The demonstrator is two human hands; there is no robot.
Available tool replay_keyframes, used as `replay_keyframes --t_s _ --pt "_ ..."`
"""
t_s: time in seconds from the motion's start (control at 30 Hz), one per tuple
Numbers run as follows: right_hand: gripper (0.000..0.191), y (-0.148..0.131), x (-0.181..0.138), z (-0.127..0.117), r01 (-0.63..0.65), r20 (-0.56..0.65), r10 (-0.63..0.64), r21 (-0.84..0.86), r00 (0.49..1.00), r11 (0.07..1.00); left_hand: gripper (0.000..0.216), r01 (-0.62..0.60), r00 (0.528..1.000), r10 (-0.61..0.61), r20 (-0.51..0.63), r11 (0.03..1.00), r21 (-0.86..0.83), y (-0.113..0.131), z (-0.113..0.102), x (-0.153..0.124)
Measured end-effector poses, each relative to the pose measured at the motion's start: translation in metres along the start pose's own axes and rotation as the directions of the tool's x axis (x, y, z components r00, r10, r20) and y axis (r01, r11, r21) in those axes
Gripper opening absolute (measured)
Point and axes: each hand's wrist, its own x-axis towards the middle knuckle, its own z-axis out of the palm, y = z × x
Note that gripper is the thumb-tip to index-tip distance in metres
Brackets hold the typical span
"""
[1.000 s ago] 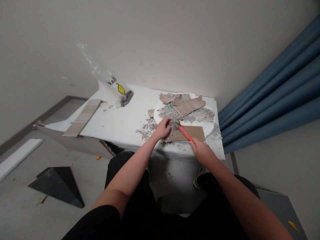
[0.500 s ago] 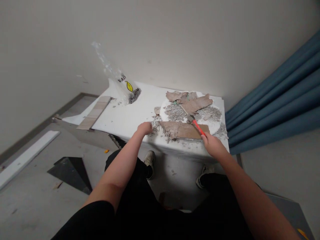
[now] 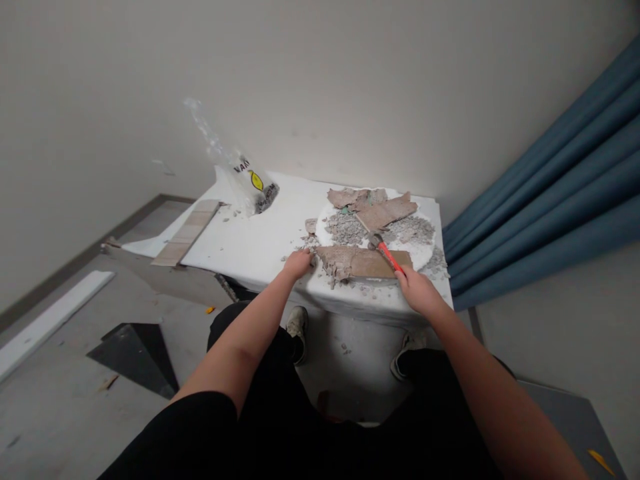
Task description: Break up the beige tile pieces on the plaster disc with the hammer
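In my right hand [image 3: 419, 290] is a hammer [image 3: 389, 255] with a red handle, its dark head resting over or just above the brown board. My left hand [image 3: 299, 263] is closed at the left end of that broken brown board [image 3: 367, 262], beside loose crumbs; what its fingers hold, if anything, is hidden. The board's left end is ragged and crumbling. Behind it, grey crushed rubble [image 3: 346, 229] lies on a round white sheet [image 3: 327, 235], with more torn brown pieces [image 3: 386, 212] on top.
A white-covered table [image 3: 250, 247] stands against the wall. On its left are a clear printed plastic bag [image 3: 253, 180] and a striped plank [image 3: 187, 233]. Blue curtains [image 3: 540, 180] hang at right. Black sheets [image 3: 135, 353] and a white strip [image 3: 55, 320] lie on the floor.
My left hand has shifted right and closer to the board's ragged end. The hammer stays in my right hand in nearly the same place. The view has moved slightly.
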Motion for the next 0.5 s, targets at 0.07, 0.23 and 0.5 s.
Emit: replay_keyframes --t_s 0.07,0.23,0.5 --pt "0.038 0.002 0.001 0.000 0.004 0.010 -0.004 0.014 1.000 1.000 0.016 0.001 1.000 -0.002 0.005 1.000 0.014 -0.003 -0.006 0.003" --pt "0.037 0.007 0.005 0.001 0.015 0.009 -0.015 0.047 1.000 0.999 0.020 0.184 0.977 -0.185 -0.102 0.983 -0.026 -0.018 -0.033 0.007" --pt "0.037 0.010 0.009 0.003 -0.015 0.036 0.012 0.084 0.999 0.996 0.025 -0.133 0.950 -0.161 -0.269 0.570 -0.811 0.044 -0.052 0.000"
